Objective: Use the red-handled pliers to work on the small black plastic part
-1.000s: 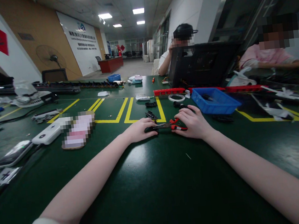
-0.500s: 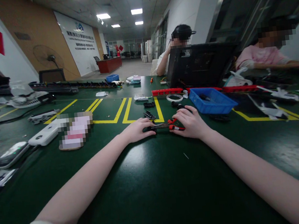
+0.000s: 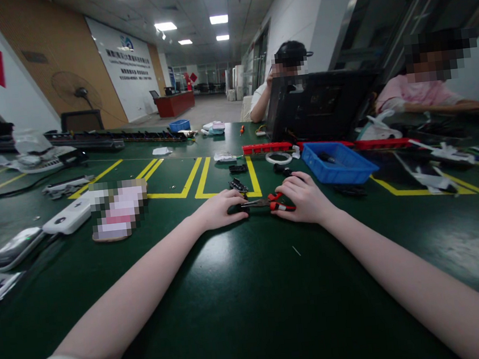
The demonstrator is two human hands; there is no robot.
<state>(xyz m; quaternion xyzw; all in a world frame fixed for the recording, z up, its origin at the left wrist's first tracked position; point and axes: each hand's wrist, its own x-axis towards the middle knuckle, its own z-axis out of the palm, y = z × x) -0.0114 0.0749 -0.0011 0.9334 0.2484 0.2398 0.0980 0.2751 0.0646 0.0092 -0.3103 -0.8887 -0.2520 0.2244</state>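
Observation:
My right hand point(image 3: 307, 198) is closed around the red handles of a pair of pliers point(image 3: 279, 202), whose jaws point left. The fingers of my left hand point(image 3: 221, 210) are closed on a small black part point(image 3: 236, 209), which the plier tips meet. Much of that part is hidden by my fingers. Just beyond the hands, black pieces point(image 3: 238, 186) lie beside yellow tape on the green table point(image 3: 252, 304).
A blue bin point(image 3: 342, 175) stands right of my right hand, near a white ring point(image 3: 279, 157) and red strips point(image 3: 266, 148). White devices point(image 3: 67, 216) lie at left. A large black case point(image 3: 321, 105) stands behind; two people sit beyond it.
The view has shifted very slightly. Both hands and the pliers keep nearly the same pose, with the handles a little closer together.

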